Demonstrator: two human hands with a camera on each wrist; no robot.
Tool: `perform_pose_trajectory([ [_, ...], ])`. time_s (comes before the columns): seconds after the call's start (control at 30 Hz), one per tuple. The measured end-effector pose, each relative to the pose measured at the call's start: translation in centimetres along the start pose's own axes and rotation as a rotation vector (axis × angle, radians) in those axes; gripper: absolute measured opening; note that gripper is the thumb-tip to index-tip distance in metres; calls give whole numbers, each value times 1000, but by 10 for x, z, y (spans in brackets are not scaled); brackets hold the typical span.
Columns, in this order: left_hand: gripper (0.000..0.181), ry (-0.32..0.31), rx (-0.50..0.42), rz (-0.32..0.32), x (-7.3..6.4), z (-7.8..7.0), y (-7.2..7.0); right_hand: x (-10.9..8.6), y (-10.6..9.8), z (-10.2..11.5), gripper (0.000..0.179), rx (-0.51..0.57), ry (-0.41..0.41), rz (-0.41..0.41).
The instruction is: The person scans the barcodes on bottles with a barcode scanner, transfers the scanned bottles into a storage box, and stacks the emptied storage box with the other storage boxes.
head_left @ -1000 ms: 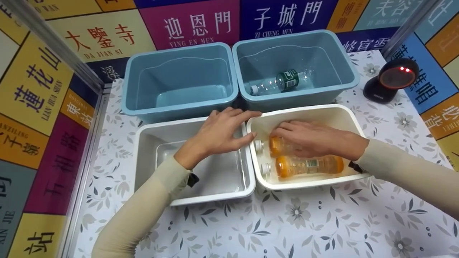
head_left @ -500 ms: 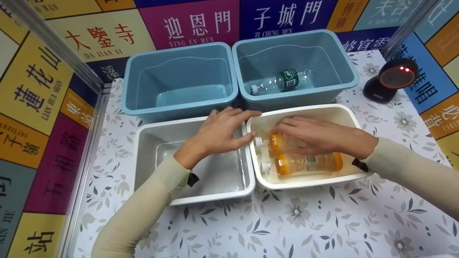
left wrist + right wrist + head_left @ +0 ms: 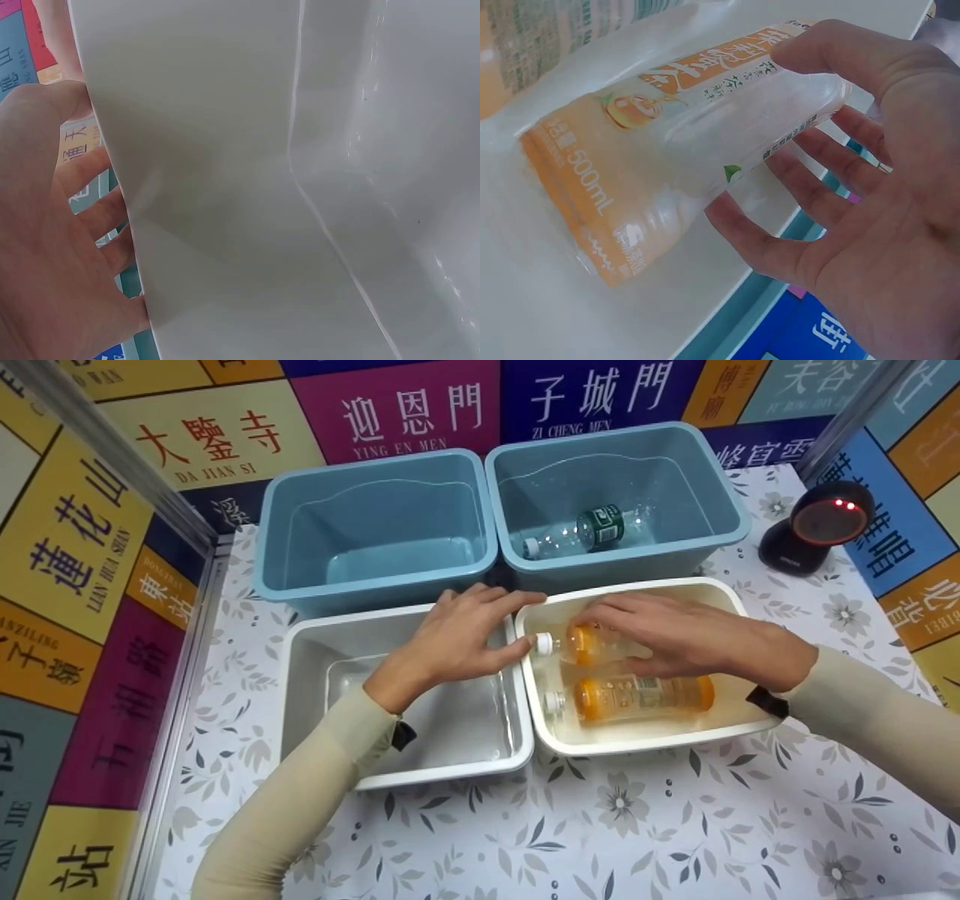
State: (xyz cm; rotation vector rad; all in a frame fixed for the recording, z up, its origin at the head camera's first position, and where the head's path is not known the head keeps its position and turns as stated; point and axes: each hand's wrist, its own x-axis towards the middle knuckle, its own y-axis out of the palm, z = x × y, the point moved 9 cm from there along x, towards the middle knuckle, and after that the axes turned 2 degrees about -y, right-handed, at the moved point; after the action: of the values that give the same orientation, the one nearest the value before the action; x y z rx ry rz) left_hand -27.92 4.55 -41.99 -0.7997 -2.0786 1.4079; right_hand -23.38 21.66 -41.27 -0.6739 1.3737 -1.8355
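My right hand [image 3: 679, 637] reaches into the cream-white bin [image 3: 652, 746] and holds an orange-labelled plastic drink bottle [image 3: 586, 643] that lies on its side, white cap to the left. In the right wrist view the thumb and fingers sit on opposite sides of the bottle [image 3: 705, 127]. A second orange-labelled bottle [image 3: 649, 697] lies beside it, nearer the person. My left hand [image 3: 466, 637] rests over the back edge of the grey-white bin [image 3: 442, 776], fingers spread. The left wrist view shows this hand [image 3: 52, 217] at the bin's rim, part of its fingers behind the wall.
Behind stand two blue bins, the left one [image 3: 375, 585] and the right one [image 3: 630, 556]. A clear bottle with a green label [image 3: 600, 526] lies in the right blue bin. A black scanner [image 3: 817, 529] with red lights stands at the right on the flower-patterned tabletop [image 3: 622, 825].
The right hand has shifted back and right, and the held bottle has come up and away from the second bottle. The left hand has stayed in place.
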Motion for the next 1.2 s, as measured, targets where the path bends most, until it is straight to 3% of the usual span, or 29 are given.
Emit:
perform_pose_trajectory([
  [0.57, 55, 7, 1, -9, 0, 0, 0, -11, -18, -2, 82, -71, 130, -9],
  [1.2, 55, 17, 20, -22, 0, -1, -1, -21, -35, -1, 80, -28, 108, -56],
])
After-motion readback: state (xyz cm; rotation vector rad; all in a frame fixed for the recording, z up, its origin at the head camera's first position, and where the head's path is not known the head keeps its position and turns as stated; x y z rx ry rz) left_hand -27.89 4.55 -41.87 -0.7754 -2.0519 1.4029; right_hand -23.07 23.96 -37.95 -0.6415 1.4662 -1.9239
